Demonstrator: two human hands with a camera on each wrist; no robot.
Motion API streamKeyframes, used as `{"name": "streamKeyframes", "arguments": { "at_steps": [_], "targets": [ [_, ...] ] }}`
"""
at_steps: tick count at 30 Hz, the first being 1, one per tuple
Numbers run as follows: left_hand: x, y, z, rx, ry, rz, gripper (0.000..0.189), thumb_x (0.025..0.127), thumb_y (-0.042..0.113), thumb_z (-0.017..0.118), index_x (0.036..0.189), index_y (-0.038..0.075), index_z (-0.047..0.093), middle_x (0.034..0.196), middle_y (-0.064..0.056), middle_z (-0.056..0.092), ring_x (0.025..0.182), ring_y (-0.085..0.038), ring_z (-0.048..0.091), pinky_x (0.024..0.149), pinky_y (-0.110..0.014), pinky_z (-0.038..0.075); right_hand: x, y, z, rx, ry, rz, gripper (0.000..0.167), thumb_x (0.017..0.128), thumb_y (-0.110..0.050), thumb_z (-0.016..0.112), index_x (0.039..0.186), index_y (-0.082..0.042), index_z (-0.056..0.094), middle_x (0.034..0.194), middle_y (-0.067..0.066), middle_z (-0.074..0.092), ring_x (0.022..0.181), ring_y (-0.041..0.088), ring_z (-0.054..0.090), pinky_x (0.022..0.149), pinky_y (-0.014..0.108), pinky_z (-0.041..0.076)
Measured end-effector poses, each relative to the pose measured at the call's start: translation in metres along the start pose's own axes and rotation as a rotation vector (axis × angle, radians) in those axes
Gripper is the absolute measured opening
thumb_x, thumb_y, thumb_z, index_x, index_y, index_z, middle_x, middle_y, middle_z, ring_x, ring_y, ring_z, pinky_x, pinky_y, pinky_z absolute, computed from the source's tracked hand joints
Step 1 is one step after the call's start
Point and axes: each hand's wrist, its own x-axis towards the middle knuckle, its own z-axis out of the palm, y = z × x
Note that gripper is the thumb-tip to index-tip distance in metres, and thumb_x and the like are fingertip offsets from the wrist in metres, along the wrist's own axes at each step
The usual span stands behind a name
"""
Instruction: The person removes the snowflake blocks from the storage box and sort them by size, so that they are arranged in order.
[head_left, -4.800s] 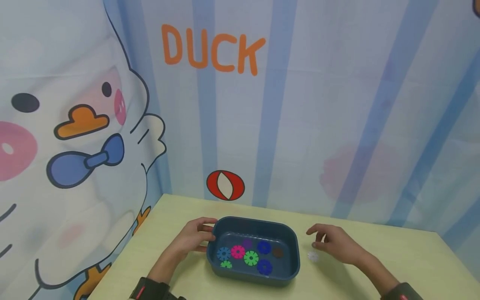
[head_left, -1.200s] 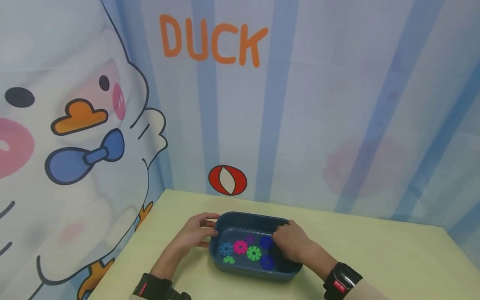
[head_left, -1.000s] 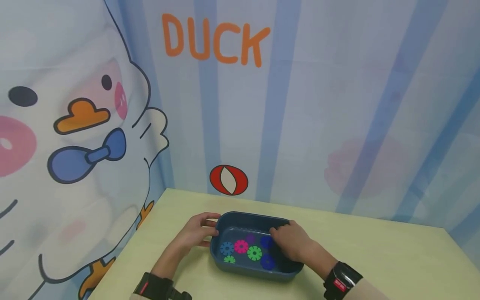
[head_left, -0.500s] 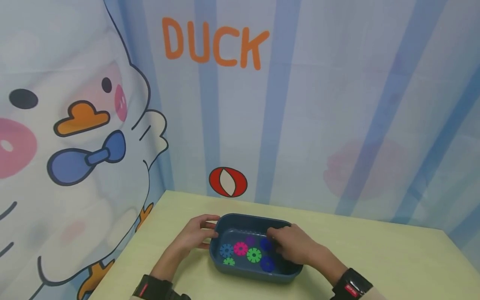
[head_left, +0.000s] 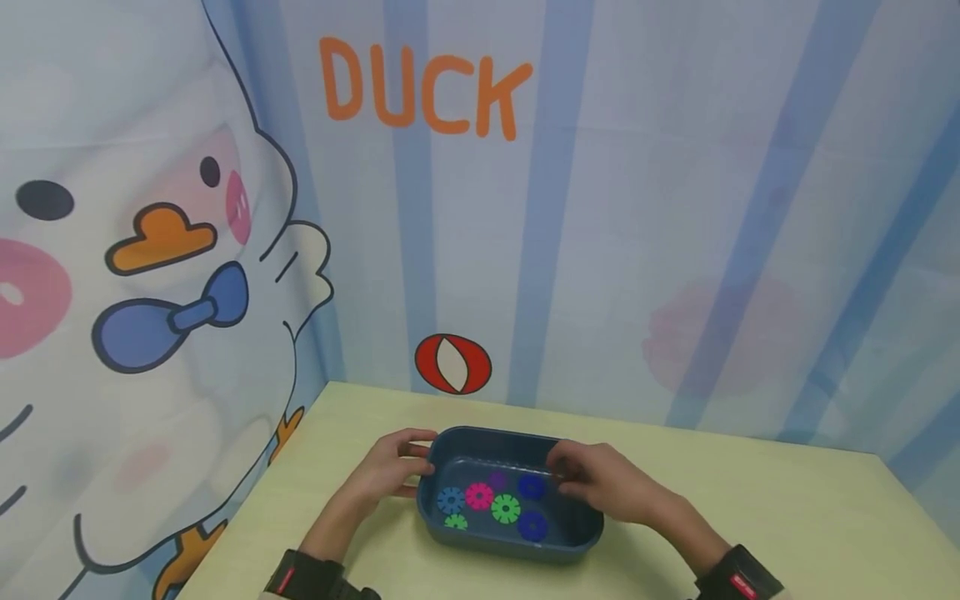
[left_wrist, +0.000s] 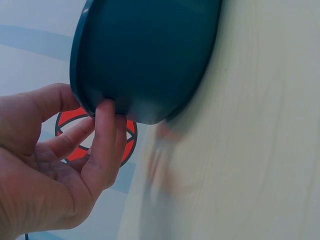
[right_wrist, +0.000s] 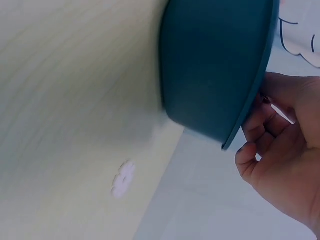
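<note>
A dark blue-green plastic tray (head_left: pixel 510 546) stands on the table with several notched plastic discs lying flat in it. Among them are a pink disc (head_left: pixel 479 497), a green disc (head_left: pixel 506 508) and a dark blue disc (head_left: pixel 532 526). My left hand (head_left: pixel 386 468) holds the tray's left end, fingers at its rim and outer wall. Over the tray's right end is my right hand (head_left: pixel 607 483), its thumb and forefinger pinching a small brown disc (right_wrist: pixel 265 100), mostly hidden by the fingers. On the table lies a white disc (right_wrist: pixel 123 178), seen only in the right wrist view.
The pale yellow table (head_left: pixel 750 517) extends to the right of the tray. Behind it hangs a striped cloth (head_left: pixel 637 208) with a printed duck and ball. A black band (head_left: pixel 738 575) is around the right wrist.
My right hand moved from beside the white disc into the tray's right end, where the brown disc lay. It has now risen slightly, pinching that disc. My left hand keeps its place.
</note>
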Motion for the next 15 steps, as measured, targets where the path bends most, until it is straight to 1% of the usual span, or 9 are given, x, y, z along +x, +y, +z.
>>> {"name": "streamKeyframes", "arguments": {
  "at_steps": [4, 7, 9, 12, 15],
  "targets": [
    [-0.001, 0.001, 0.001, -0.004, 0.002, 0.004, 0.049, 0.093, 0.002, 0.073, 0.141, 0.006, 0.064, 0.124, -0.017, 0.069, 0.097, -0.024, 0.073, 0.074, -0.045, 0.066, -0.011, 0.006, -0.005, 0.080, 0.023, 0.021, 0.026, 0.100, -0.004, 0.069, 0.126, -0.005, 0.065, 0.115, 0.014, 0.075, 0.103, 0.027, 0.076, 0.083, 0.029, 0.061],
    [-0.002, 0.002, 0.001, -0.002, 0.002, 0.010, 0.050, 0.092, 0.001, 0.073, 0.141, 0.005, 0.064, 0.125, -0.018, 0.069, 0.098, -0.024, 0.073, 0.074, -0.046, 0.066, -0.019, 0.011, -0.009, 0.089, 0.049, 0.031, 0.026, 0.102, -0.006, 0.068, 0.127, -0.006, 0.065, 0.118, 0.014, 0.075, 0.099, 0.025, 0.075, 0.076, 0.028, 0.058],
    [-0.002, 0.001, 0.001, -0.005, -0.001, 0.007, 0.050, 0.092, 0.001, 0.072, 0.141, 0.005, 0.064, 0.124, -0.018, 0.069, 0.098, -0.024, 0.072, 0.074, -0.045, 0.066, -0.024, 0.013, -0.012, 0.078, 0.070, 0.039, 0.027, 0.102, -0.008, 0.069, 0.128, -0.006, 0.065, 0.118, 0.013, 0.075, 0.092, 0.019, 0.073, 0.071, 0.027, 0.056],
    [-0.002, 0.001, 0.000, -0.008, -0.005, 0.005, 0.050, 0.092, 0.000, 0.072, 0.141, 0.005, 0.064, 0.123, -0.018, 0.069, 0.097, -0.024, 0.072, 0.074, -0.045, 0.066, -0.030, 0.018, -0.016, 0.069, 0.091, 0.050, 0.030, 0.101, -0.009, 0.070, 0.130, -0.007, 0.065, 0.117, 0.012, 0.076, 0.083, 0.009, 0.066, 0.065, 0.027, 0.051],
    [-0.001, 0.001, 0.000, -0.008, -0.006, 0.004, 0.050, 0.092, 0.000, 0.072, 0.141, 0.005, 0.064, 0.122, -0.018, 0.069, 0.096, -0.024, 0.072, 0.074, -0.045, 0.066, -0.037, 0.022, -0.019, 0.071, 0.112, 0.043, 0.031, 0.100, -0.006, 0.070, 0.131, -0.006, 0.065, 0.113, 0.011, 0.075, 0.081, 0.005, 0.063, 0.064, 0.027, 0.051]
  ]
}}
